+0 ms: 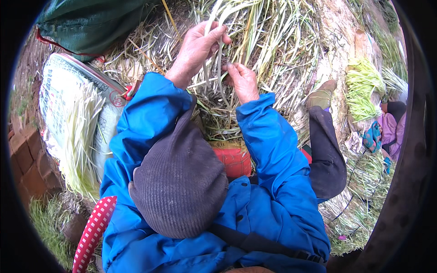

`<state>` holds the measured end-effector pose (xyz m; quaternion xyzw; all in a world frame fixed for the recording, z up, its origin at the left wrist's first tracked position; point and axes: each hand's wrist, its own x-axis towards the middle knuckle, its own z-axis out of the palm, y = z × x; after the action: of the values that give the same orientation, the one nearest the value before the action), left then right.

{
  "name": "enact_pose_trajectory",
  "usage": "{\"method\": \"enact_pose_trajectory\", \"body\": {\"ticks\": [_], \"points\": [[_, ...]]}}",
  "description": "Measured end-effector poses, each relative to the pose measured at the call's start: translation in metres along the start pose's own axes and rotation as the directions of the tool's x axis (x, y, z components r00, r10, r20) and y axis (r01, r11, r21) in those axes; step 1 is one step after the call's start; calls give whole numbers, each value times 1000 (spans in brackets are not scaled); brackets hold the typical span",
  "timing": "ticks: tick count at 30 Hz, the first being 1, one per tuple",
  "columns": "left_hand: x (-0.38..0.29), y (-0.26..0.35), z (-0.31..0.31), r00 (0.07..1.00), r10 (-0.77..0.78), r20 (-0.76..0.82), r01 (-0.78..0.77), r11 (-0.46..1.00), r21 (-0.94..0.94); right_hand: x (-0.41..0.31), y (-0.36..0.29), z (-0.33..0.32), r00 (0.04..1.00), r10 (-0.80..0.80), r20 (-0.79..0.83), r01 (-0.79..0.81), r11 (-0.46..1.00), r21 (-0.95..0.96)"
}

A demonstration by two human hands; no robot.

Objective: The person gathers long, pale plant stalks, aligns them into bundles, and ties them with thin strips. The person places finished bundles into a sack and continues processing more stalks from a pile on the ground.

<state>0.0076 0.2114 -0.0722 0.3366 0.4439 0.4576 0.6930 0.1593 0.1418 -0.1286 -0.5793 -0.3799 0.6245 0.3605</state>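
Raised in front of me, my left hand [205, 42] grips a few long, flat, pale leaves [220, 13], which look like blanched chives. Their ends hang below the fingers. Slightly lower and to the right, my right hand [243, 82] has its thumb and fingers curled together at a thin leaf [218, 75] beside the hanging ends. Its fingertips are partly hidden. Beneath both hands lies a thick litter of loose leaves and dry straw-like scraps [283, 51]. A ribbed dark knit cap [181, 184] covers much of the view between the blue sleeves.
At left, a bundle of pale leaves [80, 136] lies on a printed white woven sack [56, 92]. A dark green sack [88, 27] stands behind it, with bricks [29, 160] below. Yellow-green leaf bundles [365, 88] lie at right, near another person's pink checked clothing [389, 128].
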Motion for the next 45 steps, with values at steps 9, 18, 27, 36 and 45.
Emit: {"method": "enact_pose_trajectory", "body": {"ticks": [9,18,27,36,45], "points": [[20,22,-27,944,220,-246,-236,971,-36,-119,72,-55,866,17,499,483,229,-845],[47,160,-47,833,521,-188,-538,842,-50,-133,106,-112,654,684,322,440,1,-898],[26,120,-49,962,249,-112,-263,955,-134,-81,-2,-78,965,34,260,230,365,-902],[-11,25,10,986,-144,88,147,989,-27,40,-50,-69,913,-367,-176,-55,316,-947],[-9,-12,27,967,-230,110,232,973,-11,15,-18,-57,872,-324,-368,281,945,-166]]}}
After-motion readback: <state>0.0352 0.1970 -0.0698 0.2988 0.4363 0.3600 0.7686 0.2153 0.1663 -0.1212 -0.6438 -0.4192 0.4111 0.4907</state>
